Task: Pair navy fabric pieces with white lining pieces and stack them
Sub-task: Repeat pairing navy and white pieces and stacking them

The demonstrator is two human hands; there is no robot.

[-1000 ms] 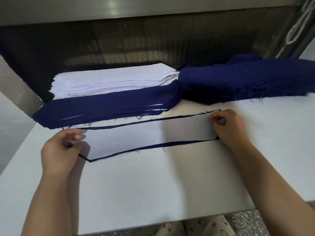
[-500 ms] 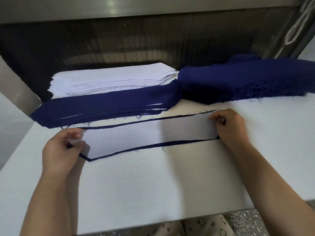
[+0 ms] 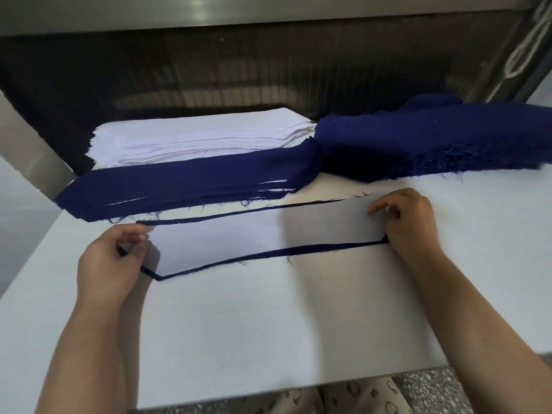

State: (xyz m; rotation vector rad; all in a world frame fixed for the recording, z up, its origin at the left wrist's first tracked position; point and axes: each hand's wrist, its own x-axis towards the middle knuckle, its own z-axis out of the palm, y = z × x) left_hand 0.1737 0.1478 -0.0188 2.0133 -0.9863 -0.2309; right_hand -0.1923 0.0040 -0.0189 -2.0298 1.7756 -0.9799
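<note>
A white lining piece [image 3: 254, 234] lies on top of a navy fabric piece [image 3: 298, 251], whose dark edge shows along the front and back. My left hand [image 3: 110, 264] pinches the pair's left pointed end. My right hand [image 3: 409, 219] pinches its right end. Behind them sits a stack of paired navy-and-white pieces [image 3: 191, 182]. Farther back are a pile of white lining pieces [image 3: 194, 135] and, to the right, a heap of navy fabric pieces [image 3: 433, 138].
The white table [image 3: 268, 339] reaches its front edge near the bottom of the view. A dark machine opening with a metal hood [image 3: 239, 70] stands behind the piles. A metal side panel [image 3: 27, 150] rises at the left. Speckled floor shows below.
Both hands stay at the ends of the paired piece with only slight finger shifts. The piles have not moved.
</note>
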